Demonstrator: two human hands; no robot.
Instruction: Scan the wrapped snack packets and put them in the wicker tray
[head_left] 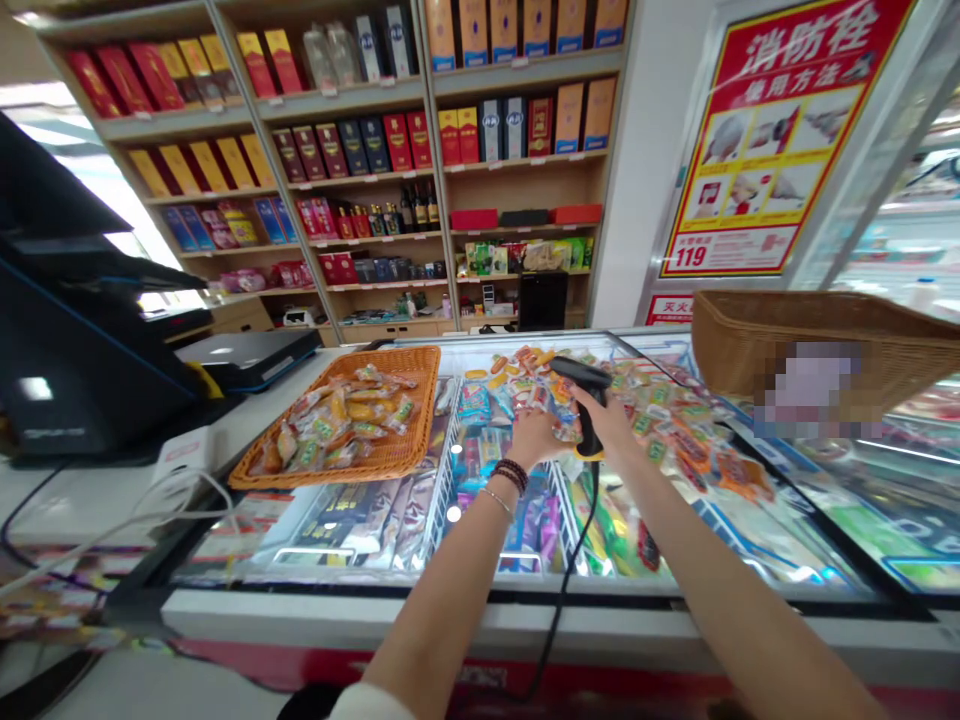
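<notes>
My left grip (pixel 534 438) reaches in among wrapped snacks (pixel 660 430) heaped over the glass top of a chest freezer (pixel 300 612). Its fingertips are largely lost among the wrappers, so I cannot tell how far it is closed, or whether it holds a packet or only touches some. My right grip (pixel 606 418) is closed around the handle of a black barcode scanner (pixel 581 374); part of the handle is covered by my fingers. The print on the small wrappers is too fine to read. A dark machine (pixel 75 330) is cut off at the left edge, and a blurred patch covers part of the brown wicker basket (pixel 724 345) at right, which also runs out of frame.

The scanner's head sits just beyond and to the right of my left grip, above the snacks. Its black cable (pixel 579 545) hangs down between my forearms. The snacks lie under and around both hands, spreading mostly to the right. Well to the left, an orange wicker tray (pixel 424 425) carries more packets, near a white desk (pixel 52 505). Beyond, boxed goods (pixel 536 130) line tall shelves beside a red fire-hydrant poster (pixel 787 140).
</notes>
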